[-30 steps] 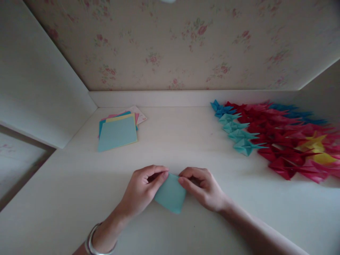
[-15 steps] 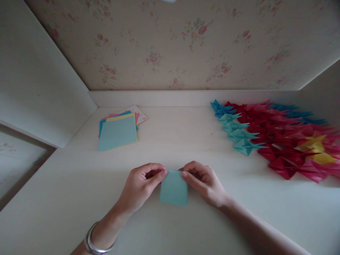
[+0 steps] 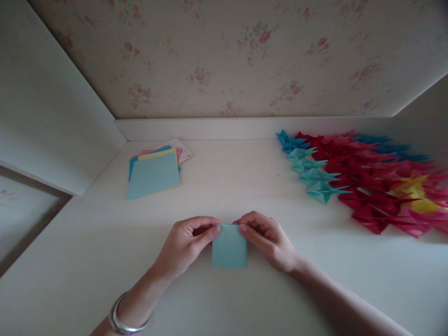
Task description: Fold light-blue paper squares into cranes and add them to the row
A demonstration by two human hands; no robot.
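Observation:
A small light-teal square of folded paper (image 3: 229, 248) is held upright-edged just above or on the white tabletop; I cannot tell which. My left hand (image 3: 191, 240) pinches its top left corner between thumb and forefinger. At the top right corner, my right hand (image 3: 264, 238) has the same kind of pinch. Both hands' other fingers curl behind and are partly hidden. A silver bangle (image 3: 121, 317) circles my left wrist.
At the back left lies a stack of coloured paper sheets (image 3: 154, 175), light teal on top. Rows of folded paper cranes (image 3: 371, 182) in red, pink, blue, yellow and teal cover the right side. Teal cranes (image 3: 322, 190) form the near left edge. Flowered wallpaper (image 3: 210, 60) rises behind the white table (image 3: 224, 182).
The paper was tilted with a corner pointing down; my hands turned it until its sides stand straight. Both pinches stayed on it. The view has shifted slightly.

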